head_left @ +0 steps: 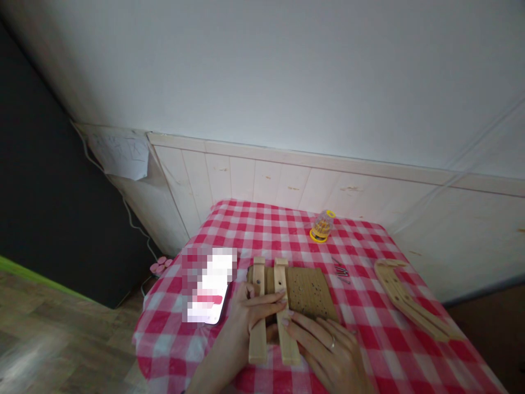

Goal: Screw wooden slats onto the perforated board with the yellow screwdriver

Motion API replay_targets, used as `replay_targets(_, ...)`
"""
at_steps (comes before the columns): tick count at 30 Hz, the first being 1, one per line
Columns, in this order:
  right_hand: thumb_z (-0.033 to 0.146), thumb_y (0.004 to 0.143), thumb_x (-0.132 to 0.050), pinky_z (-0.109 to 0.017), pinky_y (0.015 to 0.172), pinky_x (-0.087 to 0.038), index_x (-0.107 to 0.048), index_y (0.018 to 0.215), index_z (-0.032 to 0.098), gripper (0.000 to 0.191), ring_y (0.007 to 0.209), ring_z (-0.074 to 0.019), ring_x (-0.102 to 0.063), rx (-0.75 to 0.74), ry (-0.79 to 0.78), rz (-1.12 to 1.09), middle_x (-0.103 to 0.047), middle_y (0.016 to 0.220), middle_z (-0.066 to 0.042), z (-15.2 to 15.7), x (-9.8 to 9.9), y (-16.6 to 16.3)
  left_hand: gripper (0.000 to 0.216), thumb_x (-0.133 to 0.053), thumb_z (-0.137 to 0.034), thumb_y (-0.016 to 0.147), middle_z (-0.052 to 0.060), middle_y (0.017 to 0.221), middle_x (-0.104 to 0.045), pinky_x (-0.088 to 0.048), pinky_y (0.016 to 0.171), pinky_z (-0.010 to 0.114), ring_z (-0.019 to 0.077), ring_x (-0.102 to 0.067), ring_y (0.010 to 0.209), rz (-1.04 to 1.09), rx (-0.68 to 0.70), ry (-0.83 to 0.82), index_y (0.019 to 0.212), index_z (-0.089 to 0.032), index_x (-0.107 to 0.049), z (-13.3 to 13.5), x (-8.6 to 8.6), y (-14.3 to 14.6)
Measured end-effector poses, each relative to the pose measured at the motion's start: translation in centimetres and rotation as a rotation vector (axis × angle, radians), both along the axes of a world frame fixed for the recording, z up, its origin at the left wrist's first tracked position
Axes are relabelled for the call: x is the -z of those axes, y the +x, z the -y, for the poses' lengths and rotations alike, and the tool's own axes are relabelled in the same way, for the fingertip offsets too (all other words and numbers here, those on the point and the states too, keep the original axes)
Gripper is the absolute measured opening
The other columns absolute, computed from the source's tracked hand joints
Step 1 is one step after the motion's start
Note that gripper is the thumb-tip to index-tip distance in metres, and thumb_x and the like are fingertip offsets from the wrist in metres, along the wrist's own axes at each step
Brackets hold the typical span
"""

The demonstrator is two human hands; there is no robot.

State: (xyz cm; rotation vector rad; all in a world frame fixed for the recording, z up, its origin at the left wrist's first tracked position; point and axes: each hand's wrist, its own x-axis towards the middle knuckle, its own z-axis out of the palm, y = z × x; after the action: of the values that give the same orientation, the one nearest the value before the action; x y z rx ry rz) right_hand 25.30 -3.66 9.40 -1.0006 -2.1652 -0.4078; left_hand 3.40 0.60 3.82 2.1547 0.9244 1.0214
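Note:
Two pale wooden slats with bolt holes lie side by side, lengthwise, over a brown wooden board (pixel 310 287) dotted with small holes. My left hand (pixel 254 312) is closed around the left slat (pixel 258 345), its fingers reaching across to touch the right slat (pixel 290 350). Fingers of my right hand (pixel 332 347), which wears a ring, are closed on the right slat's edge, thumb side hidden. Several small metal pieces (pixel 341 271), perhaps bolts or keys, lie just right of the board.
A red-and-white checked cloth (pixel 262 221) covers the table. Curved wooden pieces (pixel 400 290) lie on the right. At the back stands a clear container with a yellow base (pixel 322 227). A phone (pixel 223 309), partly blurred out, lies left. A white wall (pixel 287 180) borders the far edge.

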Motion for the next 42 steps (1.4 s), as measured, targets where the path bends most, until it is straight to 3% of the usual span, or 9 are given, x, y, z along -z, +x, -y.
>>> replay_targets(6, 0.029, 0.111, -0.04, -0.025, 0.068, -0.064, -0.077, 0.112, 0.029, 0.037, 0.077, -0.0146, -0.081, 0.007, -0.18, 0.047, -0.086, 0.105, 0.0, 0.9, -2.5, -0.1, 0.032, -0.068, -0.034, 0.105, 0.011, 0.138, -0.066, -0.061, 0.097, 0.048, 0.0274, -0.069, 0.115, 0.014, 0.01, -0.007, 0.133, -0.021, -0.066, -0.3, 0.0, -0.7)
replay_targets(11, 0.034, 0.107, -0.047, -0.029, 0.074, -0.068, -0.064, 0.135, 0.026, 0.034, 0.095, -0.0217, -0.082, 0.124, -0.258, 0.083, -0.082, 0.115, -0.009, 1.5, -3.2, 3.5, 0.033, -0.074, -0.029, 0.099, 0.009, 0.139, -0.073, -0.061, 0.102, 0.048, 0.0312, -0.072, 0.121, 0.041, 0.01, 0.032, 0.132, -0.032, -0.074, -0.2, 0.1, -0.5)
replay_targets(15, 0.017, 0.101, -0.043, -0.036, 0.072, -0.068, -0.066, 0.118, 0.017, 0.028, 0.083, -0.0262, -0.082, 0.37, -0.29, 0.056, -0.082, 0.097, -0.014, 0.4, -0.1, 8.4, 0.029, -0.074, -0.038, 0.098, 0.011, 0.128, -0.08, -0.065, 0.094, 0.044, 0.0301, -0.077, 0.11, 0.098, -0.05, 0.16, 0.125, -0.03, -0.079, -0.4, 0.4, -0.2)
replay_targets(17, 0.011, 0.098, -0.041, -0.041, 0.082, -0.068, -0.067, 0.121, 0.015, 0.035, 0.096, -0.0292, -0.081, 0.42, -0.377, 0.057, -0.081, 0.107, -0.018, -0.2, 2.5, 10.4, 0.028, -0.072, -0.04, 0.1, 0.01, 0.123, -0.082, -0.066, 0.091, 0.041, 0.0281, -0.079, 0.104, 0.114, -0.045, 0.206, 0.125, -0.029, -0.08, -0.7, 0.2, -0.3)
replay_targets(20, 0.001, 0.09, -0.037, -0.047, 0.091, -0.067, -0.068, 0.13, 0.019, 0.054, 0.112, -0.0307, -0.077, 0.417, -0.41, 0.084, -0.078, 0.12, -0.019, -0.7, 5.8, 11.9, 0.03, -0.073, -0.037, 0.1, 0.01, 0.126, -0.08, -0.067, 0.089, 0.039, 0.0276, -0.08, 0.104, 0.082, -0.032, 0.235, 0.129, -0.03, -0.078, -1.0, -0.1, -0.5)
replay_targets(23, 0.004, 0.094, -0.036, -0.048, 0.095, -0.065, -0.068, 0.136, 0.022, 0.056, 0.118, -0.0304, -0.074, 0.389, -0.449, 0.081, -0.075, 0.127, -0.018, -0.4, 6.9, 11.9, 0.031, -0.076, -0.036, 0.098, 0.01, 0.122, -0.082, -0.067, 0.086, 0.037, 0.0276, -0.081, 0.101, 0.037, -0.027, 0.303, 0.127, -0.03, -0.079, -1.5, -0.4, -0.7)
replay_targets(29, 0.023, 0.103, -0.041, -0.048, 0.107, -0.058, -0.064, 0.138, 0.023, 0.042, 0.128, -0.0292, -0.069, 0.325, -0.604, -0.062, -0.071, 0.138, -0.017, -0.9, 2.3, 11.4, 0.029, -0.078, -0.039, 0.096, 0.01, 0.121, -0.082, -0.065, 0.088, 0.037, 0.0274, -0.08, 0.101, -0.016, -0.043, 0.386, 0.123, -0.028, -0.081, -1.7, -0.2, -0.8)
replay_targets(33, 0.028, 0.102, -0.046, -0.047, 0.093, -0.061, -0.072, 0.12, 0.024, 0.032, 0.109, -0.0311, -0.076, 0.466, -0.682, -0.064, -0.079, 0.12, -0.015, -3.2, -0.9, 12.5, 0.032, -0.08, -0.038, 0.094, 0.01, 0.125, -0.081, -0.063, 0.09, 0.039, 0.029, -0.076, 0.105, 0.001, -0.086, 0.298, 0.125, -0.031, -0.08, -1.1, 0.3, -0.4)
replay_targets(42, 0.02, 0.095, -0.055, -0.036, 0.076, -0.055, -0.067, 0.092, 0.022, 0.012, 0.091, -0.0284, -0.078, 0.553, -0.733, 0.093, -0.079, 0.102, -0.012, -6.8, -0.6, 12.7, 0.031, -0.076, -0.043, 0.097, 0.011, 0.123, -0.082, -0.063, 0.084, 0.037, 0.0275, -0.077, 0.102, 0.064, -0.091, 0.355, 0.124, -0.028, -0.08, -1.2, 0.7, -0.1)
